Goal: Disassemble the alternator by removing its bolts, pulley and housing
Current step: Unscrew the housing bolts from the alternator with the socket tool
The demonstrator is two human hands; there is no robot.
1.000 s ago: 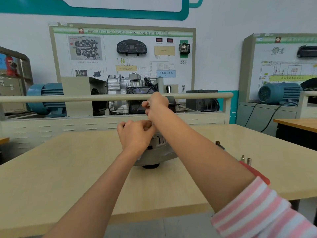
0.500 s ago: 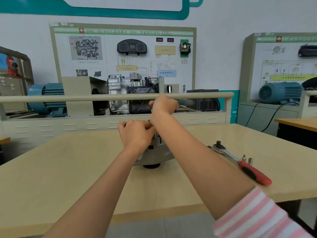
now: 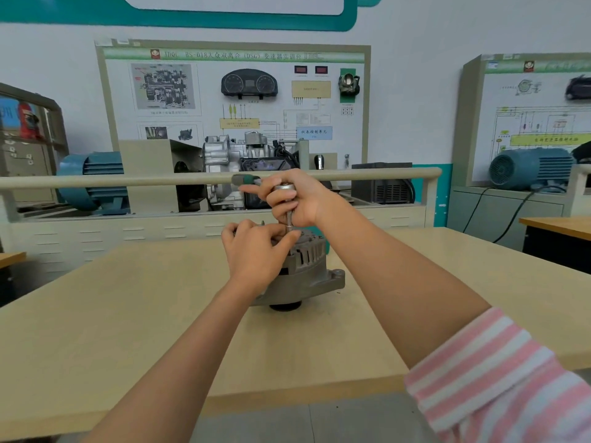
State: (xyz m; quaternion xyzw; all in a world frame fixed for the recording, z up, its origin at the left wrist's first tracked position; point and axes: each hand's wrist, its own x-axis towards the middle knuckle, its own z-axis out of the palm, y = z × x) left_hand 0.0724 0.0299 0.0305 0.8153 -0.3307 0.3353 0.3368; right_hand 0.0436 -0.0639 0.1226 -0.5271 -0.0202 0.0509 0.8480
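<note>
Both hands' fingers (image 3: 281, 199) atop alternator (image 3: 307, 270).

Right hand (image 3: 297, 199) now sits higher than a second ago, fist wrapped round a metal driver (image 3: 287, 204) standing upright on the alternator (image 3: 307, 266), with the green-tipped handle (image 3: 244, 179) poking out left. The red-handled ratchet that was lying on the table half a second back is out of view.
</note>
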